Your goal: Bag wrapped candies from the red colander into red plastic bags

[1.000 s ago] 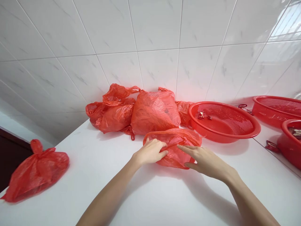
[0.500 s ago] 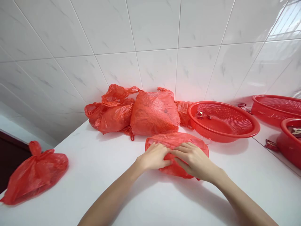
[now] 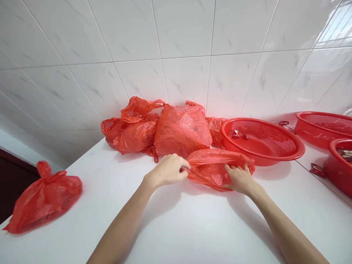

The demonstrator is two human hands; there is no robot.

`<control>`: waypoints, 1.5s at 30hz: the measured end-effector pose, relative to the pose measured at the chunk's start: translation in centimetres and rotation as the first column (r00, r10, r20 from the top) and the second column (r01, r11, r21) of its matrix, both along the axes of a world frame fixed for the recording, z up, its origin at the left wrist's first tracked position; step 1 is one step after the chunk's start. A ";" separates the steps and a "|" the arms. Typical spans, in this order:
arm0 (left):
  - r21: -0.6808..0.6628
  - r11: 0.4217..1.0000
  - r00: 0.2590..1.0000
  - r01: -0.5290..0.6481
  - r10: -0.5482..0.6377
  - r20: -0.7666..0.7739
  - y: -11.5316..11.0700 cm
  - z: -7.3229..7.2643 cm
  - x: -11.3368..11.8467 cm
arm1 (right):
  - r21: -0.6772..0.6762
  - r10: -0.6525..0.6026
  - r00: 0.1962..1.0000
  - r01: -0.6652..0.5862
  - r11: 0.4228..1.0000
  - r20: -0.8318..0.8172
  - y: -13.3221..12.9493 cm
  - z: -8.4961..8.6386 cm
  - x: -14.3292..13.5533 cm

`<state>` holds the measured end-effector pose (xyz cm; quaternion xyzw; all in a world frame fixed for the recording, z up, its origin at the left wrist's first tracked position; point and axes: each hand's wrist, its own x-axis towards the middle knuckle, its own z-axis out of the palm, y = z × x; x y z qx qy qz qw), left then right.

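A loose red plastic bag lies on the white table in front of the other bags. My left hand pinches its left edge between thumb and fingers. On the bag's right part rests my right hand, fingers spread and touching the plastic. What the bag holds, if anything, cannot be made out.
Filled red bags stand against the tiled wall. A knotted red bag sits at the left table edge. Right of my hands is a red basket with small wrapped pieces; more red baskets stand farther right.
My hands have moved apart, the left one leftward and the right one rightward. The bag between them has been stretched wider and sits slightly farther back.
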<state>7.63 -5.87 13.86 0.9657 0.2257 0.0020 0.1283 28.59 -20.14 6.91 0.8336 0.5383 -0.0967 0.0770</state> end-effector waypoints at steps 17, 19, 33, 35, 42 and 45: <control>0.105 0.985 0.968 0.133 -0.106 -0.228 -0.6 -4.5 2.1 | -0.004 0.125 0.992 -0.125 0.992 -0.007 -0.1 -0.2 -2.0; 0.115 0.990 0.971 0.087 -0.058 -0.234 -0.1 -4.5 2.0 | -0.003 0.109 0.994 -0.109 0.994 -0.008 -0.1 -0.2 -1.6; 0.122 0.982 0.989 0.145 -0.143 -0.020 -1.9 -5.9 3.7 | 0.237 0.186 0.982 -0.174 0.956 -0.029 0.7 0.5 -0.7; 0.111 0.990 0.994 0.084 -0.075 -0.083 -1.2 -6.2 3.5 | 0.191 0.176 0.983 -0.163 0.968 -0.056 0.8 0.1 -0.3; -0.013 0.997 0.994 0.082 -0.083 -0.076 0.0 -5.6 2.7 | 0.285 0.172 0.977 -0.131 0.950 -0.124 0.5 0.6 1.0; -0.076 0.993 0.990 0.094 -0.085 0.109 -0.1 -5.4 2.6 | 0.535 0.286 0.936 -0.138 0.833 -0.204 -0.1 1.7 1.3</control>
